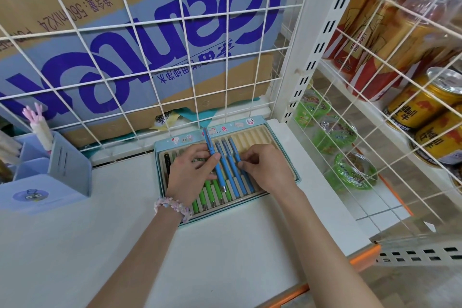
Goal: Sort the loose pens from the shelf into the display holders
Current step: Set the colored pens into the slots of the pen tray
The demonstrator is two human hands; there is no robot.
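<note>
On a white shelf (175,245), left hand (190,172) pinches a blue pen (214,157), right hand (265,167) fingers press another into the half-filled slotted pen tray (280,132); right-end grooves remain bare.

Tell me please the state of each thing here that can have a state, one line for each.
left hand: pinches a blue pen, tilted above the tray.
right hand: fingertips pinch the rightmost blue pen.
held blue pen: lifted, not in a slot.
display tray: open, right slots unfilled.
green pens: lying in slots.
desk organiser: upright, a pink pen inside.
</note>
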